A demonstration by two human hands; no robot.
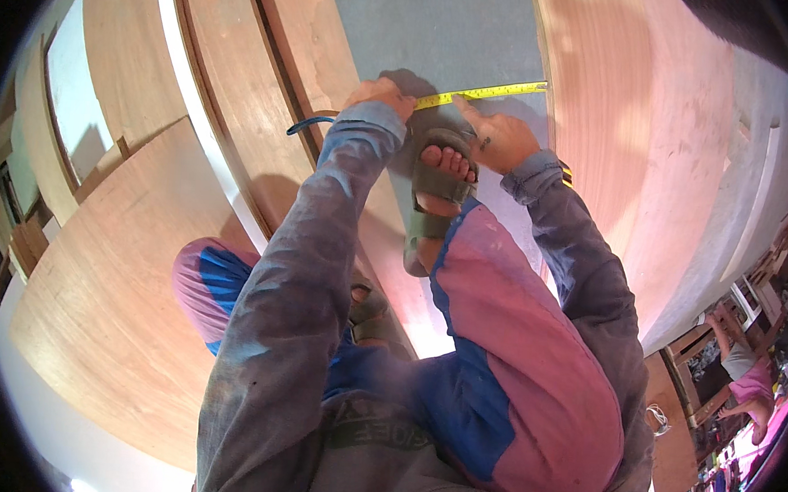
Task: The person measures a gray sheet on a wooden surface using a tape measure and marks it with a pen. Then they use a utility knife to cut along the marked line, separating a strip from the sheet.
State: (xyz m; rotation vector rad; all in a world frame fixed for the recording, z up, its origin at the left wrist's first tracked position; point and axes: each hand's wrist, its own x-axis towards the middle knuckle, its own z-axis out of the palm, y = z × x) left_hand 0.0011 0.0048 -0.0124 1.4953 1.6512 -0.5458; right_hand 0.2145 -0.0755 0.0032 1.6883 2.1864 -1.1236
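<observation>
A yellow tape measure (498,92) stretches from left to right over a grey sheet. Its free end meets the edge of the wooden panel on the right. Around its left end my left hand (381,93) is closed, hiding most of the case; a dark blue strap (309,124) trails out to the left. My right hand (504,140) has its index finger stretched out, the tip on or just beside the blade. The other fingers are partly bent and seem to hold nothing. Between both hands is my sandalled foot (445,172), below the tape.
The grey sheet (430,23) lies between plywood panels (602,96) on the right and wooden boards (234,56) on the left. A broad curved-looking plywood sheet (120,292) is at the lower left. Another person (751,376) is far off at the right, among cluttered items.
</observation>
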